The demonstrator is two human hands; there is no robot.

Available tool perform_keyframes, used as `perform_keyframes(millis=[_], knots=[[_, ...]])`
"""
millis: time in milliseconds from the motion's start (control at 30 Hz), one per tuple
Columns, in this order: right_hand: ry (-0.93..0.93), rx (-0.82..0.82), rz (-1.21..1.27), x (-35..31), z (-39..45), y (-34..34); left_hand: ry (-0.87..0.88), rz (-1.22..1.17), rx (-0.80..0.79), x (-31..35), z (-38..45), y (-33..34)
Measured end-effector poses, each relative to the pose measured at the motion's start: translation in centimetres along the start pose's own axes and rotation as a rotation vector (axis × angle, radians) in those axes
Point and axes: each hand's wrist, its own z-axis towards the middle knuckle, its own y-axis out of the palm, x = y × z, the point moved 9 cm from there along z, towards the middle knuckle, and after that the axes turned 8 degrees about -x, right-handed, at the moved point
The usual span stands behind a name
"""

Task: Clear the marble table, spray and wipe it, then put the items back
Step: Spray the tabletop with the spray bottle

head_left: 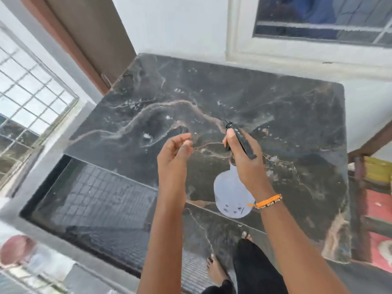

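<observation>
Desk (244, 98): dark marble top with pale veins, bare of items, set against the white wall under a window (318, 22). Small pale flecks lie toward its middle; whether they are spray drops or stone marking is hard to tell.

Spray bottle (230, 196): pale translucent body, black trigger head, held above the near half of the desk with the nozzle pointing toward the desk's far side.

Right hand (244, 158): fingers clenched around the bottle's neck and trigger. An orange bracelet (268, 201) sits on the wrist.

Left hand (174, 151): raised over the desk just left of the bottle, fingers loosely curled, grasping nothing.

Stage, as judged: desk cleared, spraying in hand, wiping not yet done.

Risks: spray aimed far could mist the wall and window beyond the desk instead of the stone; liquid running off the near edge could wet the floor by the bare feet (214, 270) and make a slip.

Unclear or cut off: no cloth is in view; the removed items are not shown. Coloured things right of the desk are cropped. The grilled area left of the desk is blurred.
</observation>
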Motion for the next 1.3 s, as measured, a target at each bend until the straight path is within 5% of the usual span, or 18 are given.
perform_keyframes(millis=[233, 467, 667, 833, 1100, 1300], knots=[[-0.006, -0.155, 0.039, 0.8, 7.7, 10.4, -0.012, -0.014, 0.105, 0.1, 5.8, -9.2], [0.331, -0.313, 0.412, 4.8, 16.4, 18.2, -0.095, 0.087, 0.025, 0.2, 15.3, -14.1], [0.517, -0.298, 0.453, 7.6, 22.2, 22.1, -0.202, 0.249, -0.024, -1.3, 24.7, -17.8], [0.576, -0.127, 0.509, 9.0, 26.7, 23.9, -0.268, 0.418, -0.154, -3.4, 31.6, -19.7], [0.576, 0.046, 0.44, 10.9, 31.9, 27.6, -0.186, 1.06, -0.363, -5.2, 37.3, -21.4], [0.623, 0.214, 0.517, 13.2, 31.7, 27.6, -0.115, 1.052, -0.444, -6.1, 39.1, -21.6]])
